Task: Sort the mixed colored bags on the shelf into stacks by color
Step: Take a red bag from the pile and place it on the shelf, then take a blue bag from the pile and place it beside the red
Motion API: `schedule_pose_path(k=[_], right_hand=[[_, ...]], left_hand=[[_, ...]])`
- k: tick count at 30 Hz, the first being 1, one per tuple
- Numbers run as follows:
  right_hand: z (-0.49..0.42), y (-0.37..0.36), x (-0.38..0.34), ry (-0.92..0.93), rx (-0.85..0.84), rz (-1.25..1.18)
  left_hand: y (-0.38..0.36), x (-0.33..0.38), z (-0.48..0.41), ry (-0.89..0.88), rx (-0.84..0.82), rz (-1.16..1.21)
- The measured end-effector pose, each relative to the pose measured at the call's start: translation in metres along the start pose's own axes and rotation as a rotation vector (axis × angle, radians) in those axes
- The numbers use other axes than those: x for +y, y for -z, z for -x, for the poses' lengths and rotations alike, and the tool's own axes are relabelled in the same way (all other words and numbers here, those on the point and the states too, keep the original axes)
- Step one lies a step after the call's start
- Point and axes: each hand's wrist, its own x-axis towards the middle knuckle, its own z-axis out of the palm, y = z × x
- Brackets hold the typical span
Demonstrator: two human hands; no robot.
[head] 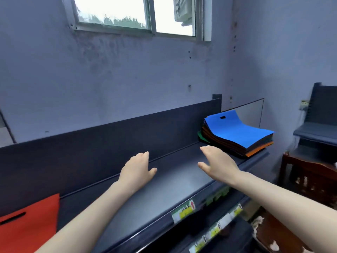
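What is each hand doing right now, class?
Left hand: open, holding nothing, over the shelf.
Right hand: open, holding nothing, near the bags.

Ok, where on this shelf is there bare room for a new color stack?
The bare stretch of shelf runs between the red bag at the left and the mixed stack at the right; the left hand and right hand hover open over its middle. Only the right end is crowded.

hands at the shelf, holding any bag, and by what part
Nothing is held: left hand and right hand are open, short of the blue-topped bag stack.
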Motion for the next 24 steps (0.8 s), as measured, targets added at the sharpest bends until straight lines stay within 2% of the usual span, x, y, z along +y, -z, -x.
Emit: schedule_pose_path(k=[8, 14, 24], right_hand=[[0.002, 0.044, 0.132, -0.081, 0.022, 0.027], [-0.001, 0.044, 0.208, -0.126, -0.004, 0.019], [-0.055, 0.018, 0.310, -0.169, -0.024, 0.019]], left_hand=[[-0.026, 0.116, -0.055, -0.056, 0.014, -0.002], [-0.066, 0.186, -0.084, -0.113, -0.038, 0.024], [-0.110, 0.236, -0.173, -0.111, -0.037, 0.053]])
